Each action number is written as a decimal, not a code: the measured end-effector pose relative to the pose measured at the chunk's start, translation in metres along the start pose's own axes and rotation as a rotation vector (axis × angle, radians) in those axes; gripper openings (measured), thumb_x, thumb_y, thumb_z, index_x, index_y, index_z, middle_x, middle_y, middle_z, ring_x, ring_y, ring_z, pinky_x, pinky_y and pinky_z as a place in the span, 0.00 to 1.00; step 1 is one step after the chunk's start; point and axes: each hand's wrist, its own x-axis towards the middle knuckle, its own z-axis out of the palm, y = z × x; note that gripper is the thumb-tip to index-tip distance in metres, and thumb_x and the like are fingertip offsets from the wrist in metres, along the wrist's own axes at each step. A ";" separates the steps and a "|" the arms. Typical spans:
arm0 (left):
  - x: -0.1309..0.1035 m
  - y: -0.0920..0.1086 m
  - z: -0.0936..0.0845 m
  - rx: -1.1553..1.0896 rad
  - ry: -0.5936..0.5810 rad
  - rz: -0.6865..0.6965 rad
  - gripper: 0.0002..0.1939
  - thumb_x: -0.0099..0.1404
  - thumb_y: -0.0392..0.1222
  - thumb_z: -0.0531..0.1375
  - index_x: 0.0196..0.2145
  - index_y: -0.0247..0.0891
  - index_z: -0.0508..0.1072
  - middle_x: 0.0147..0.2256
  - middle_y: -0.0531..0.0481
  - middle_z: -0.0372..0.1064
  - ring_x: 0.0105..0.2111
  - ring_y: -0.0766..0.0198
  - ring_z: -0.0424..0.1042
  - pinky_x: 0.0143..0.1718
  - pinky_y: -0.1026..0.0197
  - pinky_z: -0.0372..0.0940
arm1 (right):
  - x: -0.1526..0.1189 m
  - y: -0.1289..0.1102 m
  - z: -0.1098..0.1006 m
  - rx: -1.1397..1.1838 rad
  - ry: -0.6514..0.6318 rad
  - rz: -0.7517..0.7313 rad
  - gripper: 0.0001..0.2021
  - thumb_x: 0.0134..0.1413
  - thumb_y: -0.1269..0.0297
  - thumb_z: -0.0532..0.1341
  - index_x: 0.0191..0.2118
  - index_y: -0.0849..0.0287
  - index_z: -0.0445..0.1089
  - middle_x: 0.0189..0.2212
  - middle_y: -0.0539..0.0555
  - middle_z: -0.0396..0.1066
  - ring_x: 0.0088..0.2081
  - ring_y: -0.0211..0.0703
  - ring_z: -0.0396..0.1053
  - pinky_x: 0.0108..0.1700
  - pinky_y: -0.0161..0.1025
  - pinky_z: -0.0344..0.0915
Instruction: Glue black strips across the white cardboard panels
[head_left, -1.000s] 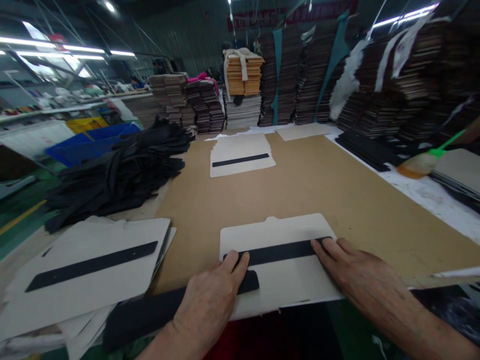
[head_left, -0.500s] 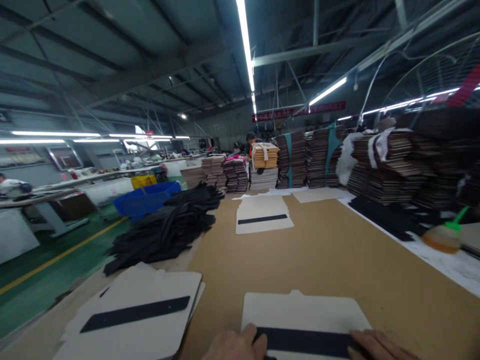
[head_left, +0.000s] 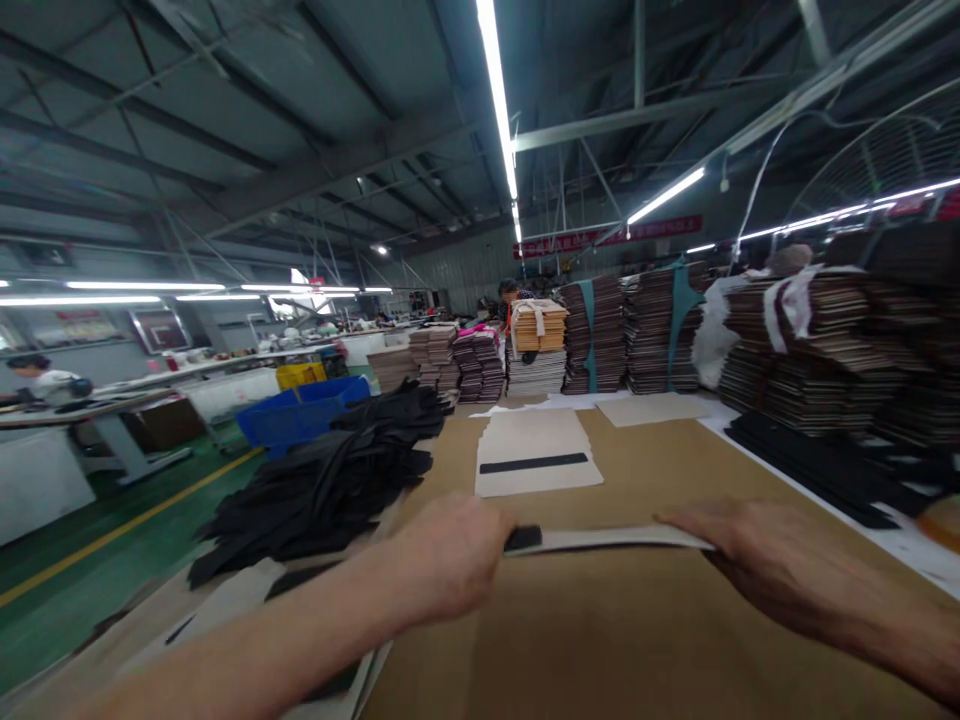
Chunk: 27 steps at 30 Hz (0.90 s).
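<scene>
A cream sheet panel is held up over the brown tabletop, seen nearly edge-on. My left hand is closed on its left end, where a short length of black strip shows beside the fingers. On the opposite end, my right hand grips the panel between thumb and fingers. Farther off lies a stack of cream panels, the top one with a black strip across it. My left forearm partly covers another stack of cream panels at the lower left.
Loose black strips are heaped along the table's left side. More black strips lie at the right edge. Tall tied stacks of dark panels line the far end. Blue bins stand on the green floor, left.
The panel that lay flat near me, with its black strip, has been lifted and tilted edge-on. Both hands have moved away from me with it. The view has shifted slightly.
</scene>
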 end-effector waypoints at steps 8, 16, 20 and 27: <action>0.111 -0.085 0.038 0.225 0.171 -0.102 0.19 0.65 0.27 0.47 0.50 0.38 0.67 0.48 0.39 0.72 0.46 0.53 0.74 0.47 0.51 0.67 | 0.137 0.014 0.083 -0.015 -0.136 -0.089 0.22 0.59 0.76 0.47 0.55 0.54 0.66 0.49 0.59 0.72 0.51 0.46 0.68 0.51 0.44 0.60; 0.158 -0.096 0.133 0.197 -0.083 -0.083 0.16 0.60 0.30 0.54 0.45 0.38 0.71 0.47 0.39 0.72 0.46 0.49 0.74 0.46 0.50 0.69 | 0.130 0.024 0.184 0.105 -0.422 -0.020 0.23 0.52 0.76 0.51 0.54 0.62 0.69 0.54 0.68 0.68 0.55 0.55 0.66 0.55 0.48 0.61; 0.156 -0.101 0.119 0.198 -0.189 -0.085 0.21 0.53 0.31 0.61 0.46 0.38 0.72 0.47 0.39 0.73 0.45 0.45 0.75 0.44 0.49 0.70 | 0.128 0.024 0.182 0.177 -0.471 -0.013 0.27 0.52 0.74 0.52 0.59 0.66 0.65 0.61 0.71 0.59 0.60 0.62 0.61 0.56 0.53 0.60; 0.150 -0.031 0.104 0.161 -0.056 -0.004 0.18 0.54 0.31 0.58 0.44 0.39 0.72 0.42 0.41 0.74 0.41 0.49 0.76 0.42 0.51 0.71 | 0.139 0.069 0.167 0.329 -0.524 0.019 0.35 0.43 0.70 0.61 0.62 0.55 0.63 0.62 0.57 0.61 0.61 0.50 0.61 0.59 0.41 0.59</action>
